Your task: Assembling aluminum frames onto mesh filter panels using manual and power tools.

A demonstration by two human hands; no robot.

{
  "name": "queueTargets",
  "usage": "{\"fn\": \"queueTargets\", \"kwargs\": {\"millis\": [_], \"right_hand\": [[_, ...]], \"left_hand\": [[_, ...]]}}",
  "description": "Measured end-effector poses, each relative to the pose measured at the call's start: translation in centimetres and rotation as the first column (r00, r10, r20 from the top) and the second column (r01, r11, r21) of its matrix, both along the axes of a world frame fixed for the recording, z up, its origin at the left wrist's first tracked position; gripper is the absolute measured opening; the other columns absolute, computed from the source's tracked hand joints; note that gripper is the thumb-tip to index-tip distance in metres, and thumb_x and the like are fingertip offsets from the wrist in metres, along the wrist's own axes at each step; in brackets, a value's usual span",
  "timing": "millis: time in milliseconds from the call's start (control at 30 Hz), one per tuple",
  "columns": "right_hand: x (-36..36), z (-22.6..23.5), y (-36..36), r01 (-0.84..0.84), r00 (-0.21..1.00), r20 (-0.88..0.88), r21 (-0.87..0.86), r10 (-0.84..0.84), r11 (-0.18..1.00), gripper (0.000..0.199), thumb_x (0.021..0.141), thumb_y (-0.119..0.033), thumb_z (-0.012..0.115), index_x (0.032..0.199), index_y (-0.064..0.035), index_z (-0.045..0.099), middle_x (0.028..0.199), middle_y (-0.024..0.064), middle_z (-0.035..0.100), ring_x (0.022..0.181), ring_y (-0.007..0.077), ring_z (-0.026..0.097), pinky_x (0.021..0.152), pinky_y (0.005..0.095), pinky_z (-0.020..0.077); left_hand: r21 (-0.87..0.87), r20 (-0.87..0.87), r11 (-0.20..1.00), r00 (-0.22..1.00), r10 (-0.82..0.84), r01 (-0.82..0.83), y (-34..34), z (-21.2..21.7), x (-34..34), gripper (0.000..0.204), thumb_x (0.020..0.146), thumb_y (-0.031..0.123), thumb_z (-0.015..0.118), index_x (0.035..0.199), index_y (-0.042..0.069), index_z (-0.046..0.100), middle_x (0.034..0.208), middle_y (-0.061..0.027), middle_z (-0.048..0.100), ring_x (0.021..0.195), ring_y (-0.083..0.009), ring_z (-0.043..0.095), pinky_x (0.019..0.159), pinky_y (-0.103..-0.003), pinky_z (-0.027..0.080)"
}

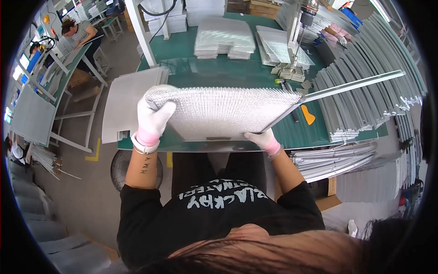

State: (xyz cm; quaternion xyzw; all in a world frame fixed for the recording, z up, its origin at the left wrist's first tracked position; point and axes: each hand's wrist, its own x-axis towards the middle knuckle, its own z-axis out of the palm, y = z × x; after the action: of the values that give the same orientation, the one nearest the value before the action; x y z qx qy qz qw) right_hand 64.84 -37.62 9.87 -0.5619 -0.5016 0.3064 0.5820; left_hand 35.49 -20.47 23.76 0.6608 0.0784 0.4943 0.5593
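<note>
Gloves gripped a silvery ribbed metal mesh panel (223, 112) above the green-topped workbench (219, 73): left hand (154, 119) curled over its corner, right hand (262, 138) pinching its near edge.

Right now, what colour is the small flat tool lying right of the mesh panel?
Orange; the flat tool lies on the green bench, clearest in the head view.

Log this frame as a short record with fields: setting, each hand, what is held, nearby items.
setting: green workbench in a workshop
left hand: white glove, gripping the left end of the metal mesh filter panel
right hand: white glove, holding the panel's near edge from below
panel: tilted, raised above the bench
long metal strip: extends right from the panel's corner
nearby: stacks of mesh sheets, orange scraper, racked metal frame strips
</note>
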Motion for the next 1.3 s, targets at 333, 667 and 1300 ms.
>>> {"fn": "queueTargets", "kwargs": {"millis": [333,667,1300], "right_hand": [[-1.1,7.0,0.9,0.119,0.993,-0.036,0.342,-0.113,0.932,0.043,0.082,-0.003,0.066,0.123,0.0043,0.055,0.115,0.0083,0.063,0.104,0.0165,0.059,0.093,0.0324,0.0466],[-1.2,8.4,0.8,0.226,0.974,-0.100,0.541,-0.204,0.810,0.061,0.082,-0.007,0.069,0.133,0.0046,0.039,0.122,0.0111,0.056,0.110,0.0174,0.056,0.099,0.0336,0.0434],[-0.9,7.2,1.0,0.231,0.973,-0.134,0.545,-0.188,0.806,0.062,0.100,-0.048,0.043,0.134,0.0040,0.043,0.125,0.0126,0.056,0.115,0.0200,0.053,0.099,0.0339,0.0405]], "left_hand": [[-0.001,0.003,0.968,0.968,0.250,-0.250,0.3,-1.8,1.0,0.022,0.085,0.000,0.067,0.106,-0.002,0.061,0.099,-0.0041,0.062,0.089,-0.0110,0.057,0.082,-0.027,0.047],[0.023,0.027,0.977,0.977,0.211,-0.212,0.5,-2.4,0.9,0.023,0.086,0.003,0.069,0.107,-0.001,0.060,0.100,-0.0031,0.062,0.090,-0.0107,0.057,0.083,-0.027,0.047],[0.012,0.028,0.972,0.971,0.236,-0.236,0.6,-2.5,0.9,0.024,0.086,0.001,0.067,0.109,-0.001,0.060,0.101,-0.0030,0.062,0.090,-0.0102,0.058,0.082,-0.026,0.047]]}}
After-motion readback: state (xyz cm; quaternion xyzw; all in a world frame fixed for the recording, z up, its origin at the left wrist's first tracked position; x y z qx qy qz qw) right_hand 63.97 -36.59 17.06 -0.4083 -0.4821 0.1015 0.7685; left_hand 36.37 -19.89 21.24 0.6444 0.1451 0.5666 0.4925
